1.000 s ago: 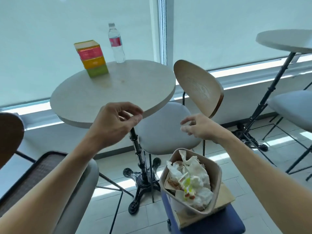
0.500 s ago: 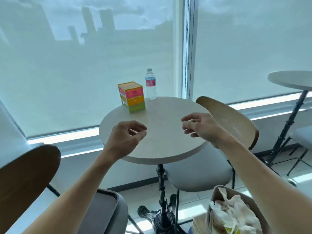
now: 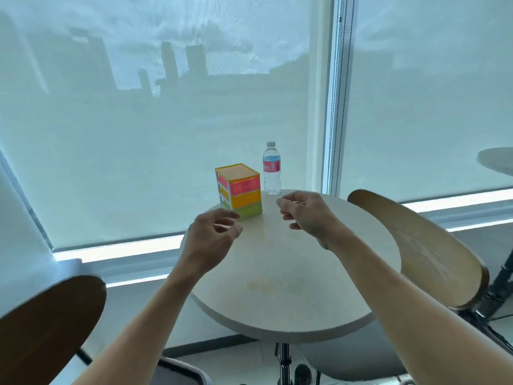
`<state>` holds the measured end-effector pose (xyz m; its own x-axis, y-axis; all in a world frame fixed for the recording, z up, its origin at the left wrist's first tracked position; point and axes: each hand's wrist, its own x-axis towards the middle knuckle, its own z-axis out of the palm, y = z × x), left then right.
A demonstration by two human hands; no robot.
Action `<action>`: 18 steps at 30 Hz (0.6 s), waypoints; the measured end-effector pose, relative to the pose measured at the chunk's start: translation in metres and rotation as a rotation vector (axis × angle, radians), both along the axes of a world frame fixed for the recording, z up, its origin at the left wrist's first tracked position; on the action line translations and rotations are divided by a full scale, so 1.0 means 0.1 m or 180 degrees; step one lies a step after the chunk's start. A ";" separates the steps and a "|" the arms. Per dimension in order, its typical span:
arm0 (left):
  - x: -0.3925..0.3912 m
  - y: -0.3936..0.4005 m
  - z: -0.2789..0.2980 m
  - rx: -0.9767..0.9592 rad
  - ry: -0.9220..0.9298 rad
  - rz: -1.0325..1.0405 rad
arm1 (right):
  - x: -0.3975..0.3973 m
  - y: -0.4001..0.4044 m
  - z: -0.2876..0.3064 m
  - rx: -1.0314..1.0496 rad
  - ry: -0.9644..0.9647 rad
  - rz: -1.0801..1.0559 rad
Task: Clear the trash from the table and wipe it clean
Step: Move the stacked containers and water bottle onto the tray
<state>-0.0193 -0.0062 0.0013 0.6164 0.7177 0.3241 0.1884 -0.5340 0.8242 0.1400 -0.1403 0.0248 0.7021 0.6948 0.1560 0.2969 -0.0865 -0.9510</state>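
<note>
Both hands have moved forward over the desk (image 3: 291, 295): left hand (image 3: 211, 234) and right hand (image 3: 308, 212), each grip loosely curled and empty, now near the coloured box (image 3: 241, 190) at the far edge.

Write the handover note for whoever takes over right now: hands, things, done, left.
Left hand: empty, fingers loosely curled, above the table.
Right hand: empty, curled, above the table's far side near the bottle.
On the table: coloured box and bottle, both upright at the far edge.
Done: no loose trash visible on the top.
Left: faint yellowish stains remain; wipe. No cloth in view.
</note>
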 end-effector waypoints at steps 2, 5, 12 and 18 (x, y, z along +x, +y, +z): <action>0.12 0.14 0.01 -0.0053 -0.0047 0.0051 | 0.14 0.16 0.00 0.0005 0.0000 0.0077; 0.31 0.33 0.03 -0.0202 -0.0185 0.0156 | 0.36 0.42 0.01 -0.0133 0.0019 0.0203; 0.77 0.70 0.09 -0.0641 -0.0335 0.0463 | 0.87 0.90 0.07 -0.0254 0.0273 0.0346; 1.16 0.90 0.07 -0.1167 -0.0306 0.0606 | 1.13 1.22 0.00 -0.0471 0.0639 0.0577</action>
